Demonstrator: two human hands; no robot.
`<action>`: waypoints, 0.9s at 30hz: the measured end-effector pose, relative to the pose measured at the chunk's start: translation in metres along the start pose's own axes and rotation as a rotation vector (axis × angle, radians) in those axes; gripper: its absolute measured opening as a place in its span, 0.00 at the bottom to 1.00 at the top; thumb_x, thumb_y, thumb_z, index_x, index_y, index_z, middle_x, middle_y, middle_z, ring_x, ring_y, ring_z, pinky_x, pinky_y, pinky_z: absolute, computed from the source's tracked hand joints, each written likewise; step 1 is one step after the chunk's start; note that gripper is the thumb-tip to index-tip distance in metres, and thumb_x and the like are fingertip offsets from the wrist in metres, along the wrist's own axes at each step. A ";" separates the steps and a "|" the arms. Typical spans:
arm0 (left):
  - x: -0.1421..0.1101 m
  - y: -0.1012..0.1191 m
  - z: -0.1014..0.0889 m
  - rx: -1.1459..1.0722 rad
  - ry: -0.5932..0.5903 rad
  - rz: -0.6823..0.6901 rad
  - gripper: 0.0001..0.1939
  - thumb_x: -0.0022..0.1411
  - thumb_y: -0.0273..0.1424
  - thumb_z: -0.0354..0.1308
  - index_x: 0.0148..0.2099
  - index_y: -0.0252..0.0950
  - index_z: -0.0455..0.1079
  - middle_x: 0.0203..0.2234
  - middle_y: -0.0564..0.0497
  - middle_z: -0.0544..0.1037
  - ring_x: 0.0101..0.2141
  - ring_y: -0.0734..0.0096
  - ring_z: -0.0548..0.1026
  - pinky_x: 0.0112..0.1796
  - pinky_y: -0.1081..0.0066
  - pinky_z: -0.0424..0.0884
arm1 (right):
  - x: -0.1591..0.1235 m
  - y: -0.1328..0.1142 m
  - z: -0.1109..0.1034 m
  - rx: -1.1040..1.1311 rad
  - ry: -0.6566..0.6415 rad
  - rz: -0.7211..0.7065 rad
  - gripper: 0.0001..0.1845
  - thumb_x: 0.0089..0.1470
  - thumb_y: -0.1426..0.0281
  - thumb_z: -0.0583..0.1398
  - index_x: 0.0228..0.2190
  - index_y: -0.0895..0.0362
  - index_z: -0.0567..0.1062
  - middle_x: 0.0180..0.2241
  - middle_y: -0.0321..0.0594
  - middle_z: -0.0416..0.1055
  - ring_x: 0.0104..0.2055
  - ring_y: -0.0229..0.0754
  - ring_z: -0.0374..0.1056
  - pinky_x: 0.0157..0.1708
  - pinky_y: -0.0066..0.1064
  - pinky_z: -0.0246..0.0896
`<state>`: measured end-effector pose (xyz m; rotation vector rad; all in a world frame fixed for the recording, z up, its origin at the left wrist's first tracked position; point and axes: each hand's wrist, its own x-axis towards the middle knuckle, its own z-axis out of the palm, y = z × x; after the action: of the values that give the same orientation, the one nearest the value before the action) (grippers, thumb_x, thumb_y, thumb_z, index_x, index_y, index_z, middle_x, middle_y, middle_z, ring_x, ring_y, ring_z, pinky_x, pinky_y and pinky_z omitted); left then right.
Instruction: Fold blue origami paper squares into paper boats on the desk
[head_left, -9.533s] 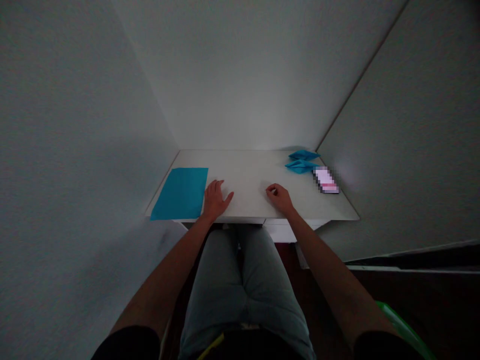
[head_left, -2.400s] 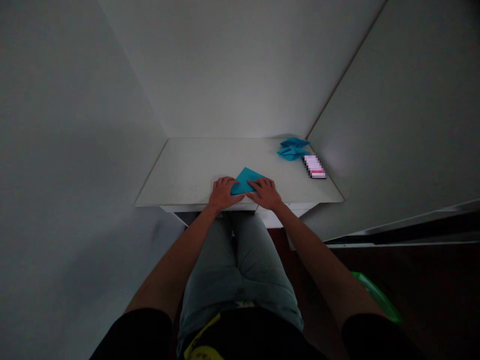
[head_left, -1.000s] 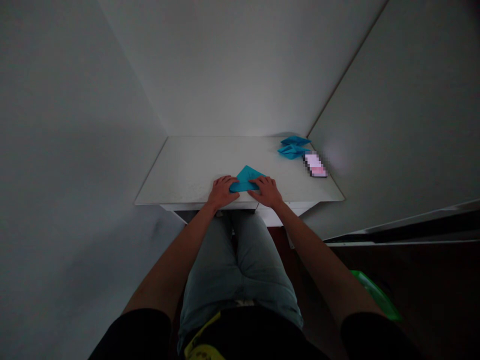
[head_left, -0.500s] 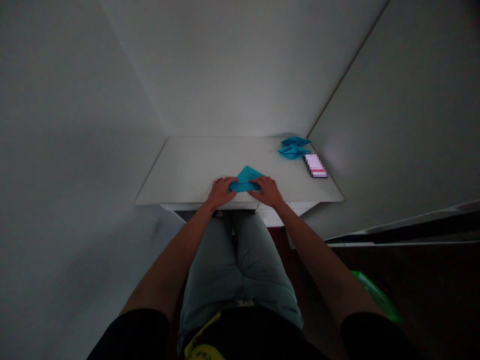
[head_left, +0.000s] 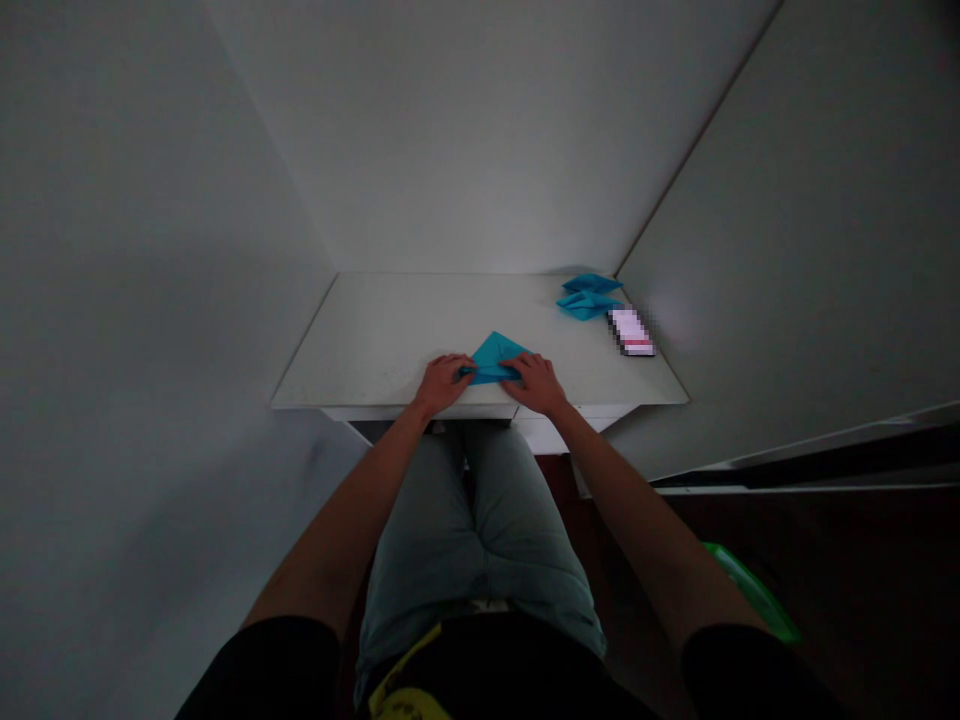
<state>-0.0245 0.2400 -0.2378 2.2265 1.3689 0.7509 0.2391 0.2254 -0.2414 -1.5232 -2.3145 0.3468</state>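
A partly folded sheet of blue paper (head_left: 495,352) lies near the front edge of the white table, its pointed corner facing the wall. My left hand (head_left: 446,383) pinches its left end between thumb and fingers. At the opposite end, my right hand (head_left: 537,383) grips the paper the same way, with fingertips resting on top. A narrow fold runs along the near side between both hands. The creases under the fingers are hidden.
Two folded blue paper boats (head_left: 589,304) sit at the back right of the white table (head_left: 390,320). Beside them lies a phone (head_left: 631,332) with a blurred screen. Walls border the table at the back and right. A green object (head_left: 754,592) is on the floor at right.
The near strip of the blue paper has been pressed flatter and a crease line now shows along it. Both hands stay almost in place.
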 end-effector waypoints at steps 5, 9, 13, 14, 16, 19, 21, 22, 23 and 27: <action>0.000 -0.003 0.006 0.007 0.068 -0.035 0.09 0.72 0.33 0.60 0.50 0.41 0.80 0.52 0.47 0.85 0.55 0.59 0.80 0.63 0.58 0.71 | -0.002 -0.002 0.001 0.009 0.077 0.002 0.29 0.66 0.55 0.61 0.64 0.53 0.73 0.60 0.51 0.73 0.61 0.60 0.63 0.61 0.50 0.56; 0.001 -0.003 0.007 0.021 0.094 -0.085 0.15 0.78 0.35 0.52 0.49 0.38 0.80 0.50 0.43 0.85 0.52 0.59 0.81 0.59 0.60 0.73 | -0.008 -0.004 0.003 0.004 0.237 0.039 0.30 0.69 0.56 0.57 0.66 0.53 0.69 0.62 0.51 0.71 0.62 0.59 0.62 0.63 0.51 0.53; 0.001 -0.001 0.007 0.032 0.102 -0.113 0.19 0.80 0.37 0.48 0.47 0.37 0.80 0.45 0.42 0.85 0.47 0.59 0.82 0.55 0.61 0.74 | -0.012 -0.003 0.006 -0.056 0.293 0.058 0.25 0.69 0.56 0.57 0.62 0.52 0.73 0.63 0.51 0.68 0.63 0.59 0.60 0.63 0.51 0.52; 0.001 0.000 0.007 0.033 0.105 -0.117 0.19 0.80 0.37 0.48 0.47 0.37 0.79 0.44 0.43 0.85 0.46 0.59 0.81 0.55 0.62 0.74 | -0.012 -0.003 0.006 -0.069 0.290 0.067 0.24 0.69 0.57 0.57 0.61 0.51 0.75 0.63 0.51 0.68 0.62 0.59 0.60 0.62 0.51 0.53; 0.001 0.001 0.007 0.029 0.114 -0.124 0.19 0.80 0.37 0.47 0.47 0.38 0.79 0.43 0.44 0.85 0.45 0.59 0.81 0.53 0.62 0.74 | -0.011 -0.003 0.007 -0.073 0.282 0.078 0.23 0.69 0.57 0.57 0.59 0.51 0.76 0.63 0.50 0.68 0.63 0.59 0.60 0.62 0.51 0.53; 0.000 0.001 0.007 0.016 0.128 -0.129 0.19 0.80 0.37 0.47 0.47 0.38 0.78 0.43 0.44 0.85 0.45 0.59 0.81 0.51 0.63 0.73 | -0.008 -0.003 0.006 -0.035 0.264 0.060 0.26 0.69 0.57 0.56 0.64 0.51 0.71 0.65 0.49 0.69 0.66 0.58 0.61 0.64 0.52 0.52; 0.000 0.002 0.007 0.019 0.129 -0.135 0.18 0.80 0.37 0.47 0.47 0.38 0.78 0.43 0.44 0.85 0.44 0.59 0.81 0.50 0.63 0.73 | -0.006 -0.002 0.006 -0.001 0.244 0.048 0.30 0.69 0.57 0.56 0.67 0.53 0.67 0.65 0.50 0.70 0.67 0.57 0.62 0.66 0.53 0.49; 0.000 0.002 0.007 0.023 0.127 -0.140 0.18 0.80 0.37 0.47 0.47 0.38 0.78 0.43 0.44 0.85 0.44 0.59 0.81 0.50 0.63 0.73 | -0.005 -0.002 0.006 0.018 0.232 0.046 0.31 0.68 0.57 0.56 0.68 0.54 0.65 0.65 0.51 0.71 0.66 0.57 0.63 0.68 0.54 0.47; 0.000 0.002 0.007 0.029 0.124 -0.147 0.18 0.80 0.37 0.46 0.47 0.38 0.77 0.42 0.44 0.84 0.44 0.59 0.80 0.50 0.63 0.73 | -0.004 -0.002 0.007 0.039 0.218 0.046 0.32 0.68 0.58 0.56 0.68 0.55 0.64 0.63 0.51 0.73 0.65 0.57 0.65 0.69 0.54 0.45; 0.000 0.002 0.007 0.053 0.109 -0.172 0.17 0.80 0.37 0.47 0.46 0.38 0.76 0.41 0.44 0.84 0.43 0.59 0.80 0.49 0.63 0.73 | -0.003 -0.001 0.008 0.094 0.193 0.060 0.27 0.66 0.60 0.57 0.63 0.54 0.70 0.57 0.48 0.79 0.61 0.56 0.69 0.70 0.55 0.43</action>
<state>-0.0189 0.2391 -0.2417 2.1005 1.6269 0.7931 0.2359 0.2225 -0.2491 -1.5117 -2.0794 0.3048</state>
